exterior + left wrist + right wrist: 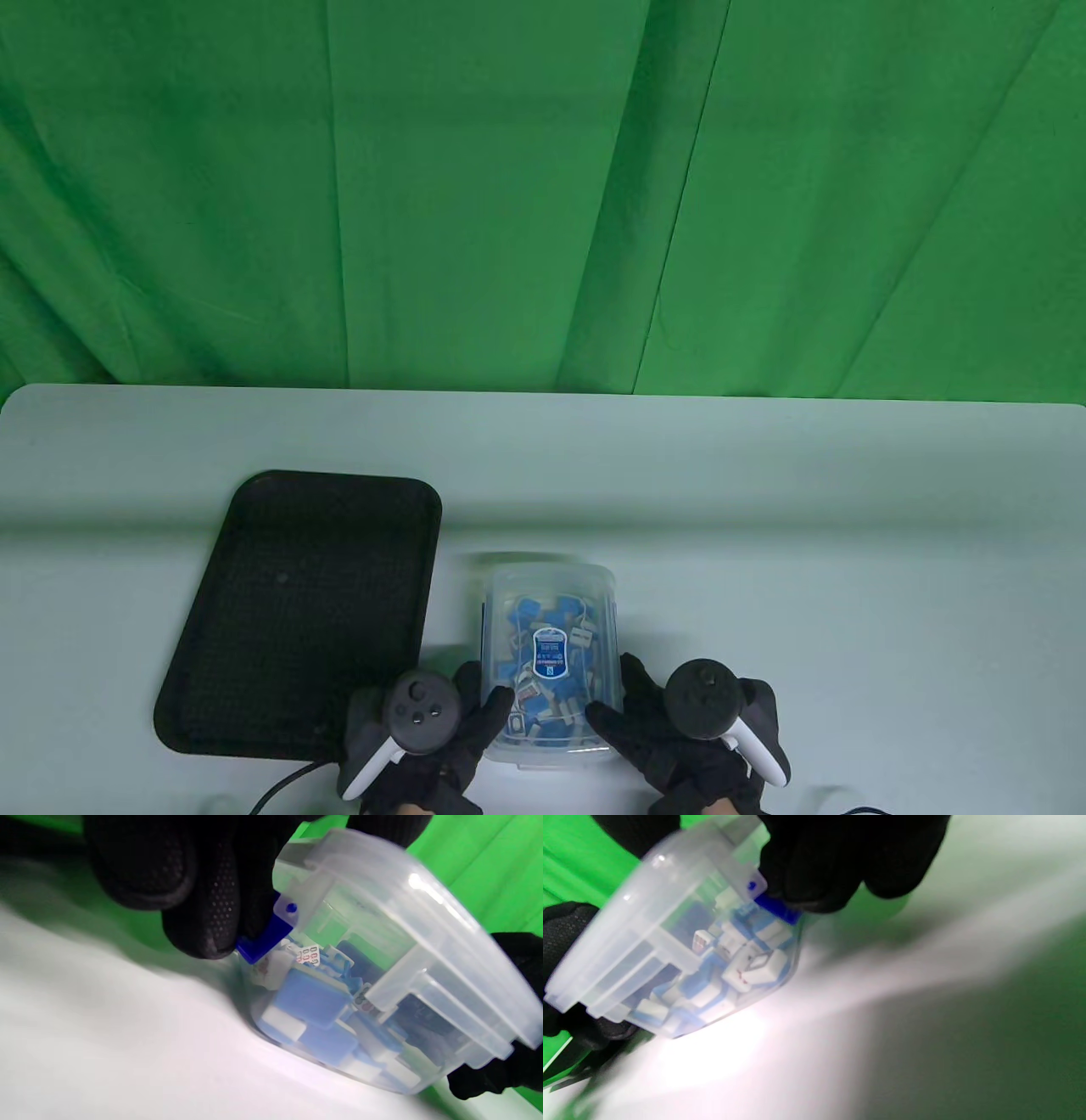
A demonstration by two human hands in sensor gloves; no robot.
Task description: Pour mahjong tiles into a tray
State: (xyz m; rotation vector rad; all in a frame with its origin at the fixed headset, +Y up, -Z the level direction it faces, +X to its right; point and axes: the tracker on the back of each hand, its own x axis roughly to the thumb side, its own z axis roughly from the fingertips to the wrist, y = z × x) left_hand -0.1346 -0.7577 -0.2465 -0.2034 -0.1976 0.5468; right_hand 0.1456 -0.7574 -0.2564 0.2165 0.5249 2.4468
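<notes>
The left hand and the right hand, both in black gloves, gripped a clear plastic box between them, one on each of its sides at its near end, fingers curled against the walls. In the left wrist view, the left hand's fingertips pressed beside a blue hinge clip under the box's lid rim; in the right wrist view, the right hand's fingertips pressed at a matching clip. The closed box was packed with blue-and-white mahjong tiles, a blue label on its lid. Whether the box rested on the white table or was lifted off it could not be told. A black tray lay just left of the box. A green cloth backdrop hung beyond the box.
</notes>
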